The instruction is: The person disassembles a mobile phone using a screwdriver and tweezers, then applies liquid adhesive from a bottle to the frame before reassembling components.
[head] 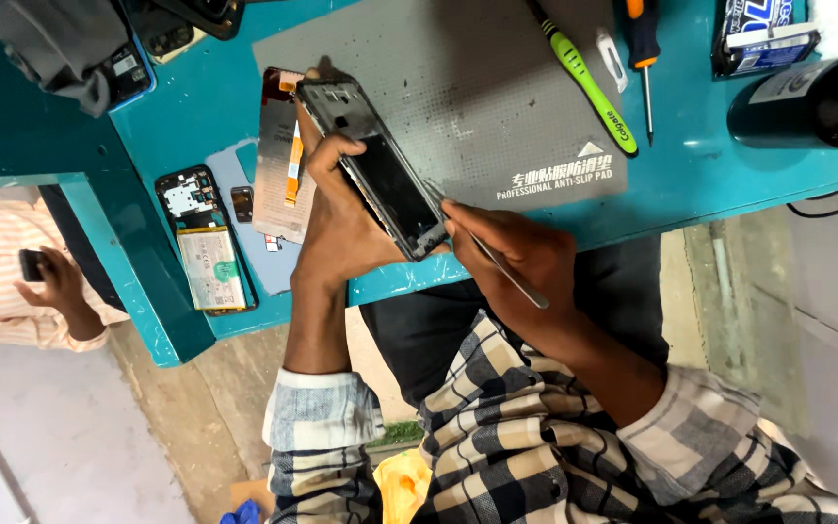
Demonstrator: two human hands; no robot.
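- The work surface is a teal table [196, 107] with a grey dotted anti-slip mat [477, 87] laid on its middle; bare concrete floor [196, 408] shows below the table's near edge.
- The left hand [341, 218] wraps around a stripped phone frame [375, 165], fingers curled over its long side, holding it tilted above the mat's near-left corner.
- The right hand [516, 257] pinches a thin metal tool [487, 252] like a pen; its tip meets the frame's lower end, right at the table's near edge.
- Left of the frame lie a detached screen panel with an orange flex strip [281, 165] and, further left, an opened phone with a white battery [204, 243], close to the table's corner.
- At the far side of the mat rest a green-handled brush [589, 82] and a screwdriver [644, 58]; a dark cylinder [817, 102] lies at the right.
- The mat's centre is open between the hands and those tools.
- Another person's hand [50, 281], in a striped sleeve, holds a small dark object beyond the table's left edge.
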